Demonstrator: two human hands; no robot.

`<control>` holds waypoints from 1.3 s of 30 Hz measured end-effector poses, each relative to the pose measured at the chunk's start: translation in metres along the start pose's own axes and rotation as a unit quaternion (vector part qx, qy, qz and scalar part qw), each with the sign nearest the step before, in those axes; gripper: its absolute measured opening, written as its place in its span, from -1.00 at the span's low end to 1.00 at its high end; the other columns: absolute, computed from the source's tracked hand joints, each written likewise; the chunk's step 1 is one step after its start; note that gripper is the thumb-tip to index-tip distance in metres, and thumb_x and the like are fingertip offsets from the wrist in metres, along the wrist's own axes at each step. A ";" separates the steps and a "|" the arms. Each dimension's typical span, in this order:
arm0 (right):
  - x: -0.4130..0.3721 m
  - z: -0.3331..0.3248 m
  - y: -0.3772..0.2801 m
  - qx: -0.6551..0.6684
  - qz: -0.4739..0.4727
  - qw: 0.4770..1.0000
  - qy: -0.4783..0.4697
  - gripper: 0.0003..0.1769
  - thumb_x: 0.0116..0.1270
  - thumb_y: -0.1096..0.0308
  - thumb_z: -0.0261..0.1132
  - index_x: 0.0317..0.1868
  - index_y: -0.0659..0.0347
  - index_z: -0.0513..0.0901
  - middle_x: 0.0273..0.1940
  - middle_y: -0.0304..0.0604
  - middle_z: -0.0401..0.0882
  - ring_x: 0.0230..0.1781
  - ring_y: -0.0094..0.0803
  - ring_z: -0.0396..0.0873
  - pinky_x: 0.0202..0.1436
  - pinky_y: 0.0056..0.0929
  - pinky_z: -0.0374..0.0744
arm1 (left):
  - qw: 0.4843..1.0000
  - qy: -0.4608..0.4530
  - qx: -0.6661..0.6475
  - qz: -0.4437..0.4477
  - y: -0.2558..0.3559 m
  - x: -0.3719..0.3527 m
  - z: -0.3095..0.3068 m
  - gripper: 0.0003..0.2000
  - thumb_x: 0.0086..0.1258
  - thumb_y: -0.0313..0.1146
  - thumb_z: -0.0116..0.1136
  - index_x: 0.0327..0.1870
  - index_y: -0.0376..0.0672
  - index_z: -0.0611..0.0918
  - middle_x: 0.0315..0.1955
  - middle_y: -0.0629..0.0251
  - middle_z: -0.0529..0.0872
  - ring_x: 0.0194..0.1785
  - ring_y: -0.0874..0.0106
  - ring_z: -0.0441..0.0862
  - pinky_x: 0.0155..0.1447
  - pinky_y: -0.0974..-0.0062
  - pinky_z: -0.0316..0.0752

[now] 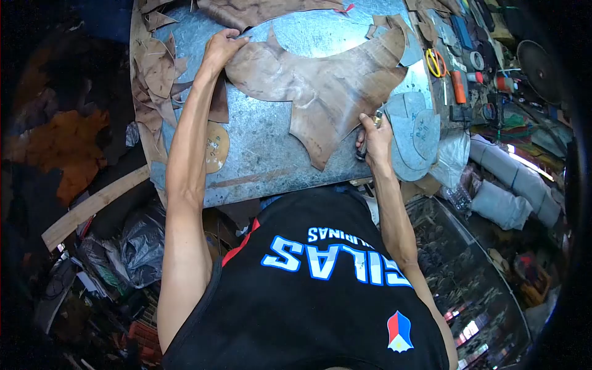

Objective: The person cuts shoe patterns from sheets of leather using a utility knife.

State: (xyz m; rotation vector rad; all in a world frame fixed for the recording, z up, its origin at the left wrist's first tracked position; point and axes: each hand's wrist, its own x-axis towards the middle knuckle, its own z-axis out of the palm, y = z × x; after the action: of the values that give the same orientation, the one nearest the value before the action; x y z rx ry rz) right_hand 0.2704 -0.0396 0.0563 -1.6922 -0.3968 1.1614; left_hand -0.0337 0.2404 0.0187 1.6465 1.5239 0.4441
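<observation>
A large brown leather piece (327, 83) with an irregular, curved outline lies flat on the metal-topped table (259, 132). At its upper left edge is my left hand (221, 50), thumb and forefinger stretched out and apart, the fingertips at the leather. My right hand (378, 140) is closed around a short tool (362, 148) with a dark handle and a brass-coloured collar, just right of the leather's lower part. The tool's exact kind is hard to make out. Beside that hand are grey template pieces (416, 139) with handwriting on them.
Leather scraps (154, 71) line the table's left side. Another brown hide (265, 11) lies at the far edge. A tan template (216, 148) sits near my left forearm. Yellow-and-red-handled scissors (435, 63) and an orange bottle-like item (458, 86) are among tools on the right.
</observation>
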 end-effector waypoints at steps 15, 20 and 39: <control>0.052 0.026 -0.053 -0.151 -0.089 0.980 -0.090 -0.86 0.35 0.39 0.31 -0.23 0.24 0.52 -0.60 -0.34 0.43 -0.71 -0.60 0.38 -0.67 -0.55 0.39 | 0.988 -0.083 -0.112 -0.059 -0.008 -0.231 -0.056 -0.58 0.34 -0.29 0.33 0.18 -0.20 0.55 -0.34 0.49 0.59 -0.24 0.66 0.49 -0.14 0.63 0.45; 0.064 0.033 -0.042 -0.260 -0.049 0.957 -0.121 -0.80 0.36 0.33 0.29 -0.14 0.27 0.54 -0.61 -0.33 0.41 -0.71 -0.57 0.39 -0.68 -0.52 0.39 | 0.950 -0.171 -0.065 -0.252 -0.030 -0.265 -0.029 -0.45 0.35 -0.20 0.33 0.31 -0.22 0.50 -0.27 0.18 0.77 -0.30 0.33 0.73 -0.18 0.42 0.61; -0.006 -0.026 0.005 -0.382 -0.036 0.917 -0.112 -0.75 0.24 0.30 0.33 -0.26 0.36 0.58 -0.51 -0.18 0.52 -0.45 -0.38 0.51 -0.36 -0.27 0.49 | 0.989 0.122 -0.086 -0.002 0.018 -0.144 -0.051 -0.61 0.34 -0.29 0.34 0.08 -0.37 0.64 -0.29 0.28 0.74 -0.28 0.58 0.64 -0.14 0.65 0.53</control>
State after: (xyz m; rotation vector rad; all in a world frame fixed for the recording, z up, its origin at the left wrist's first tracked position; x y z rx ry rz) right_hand 0.2878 -0.0598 0.0557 -2.1721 -1.1676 1.2303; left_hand -0.0887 0.1228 0.1019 1.4956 1.6154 0.7760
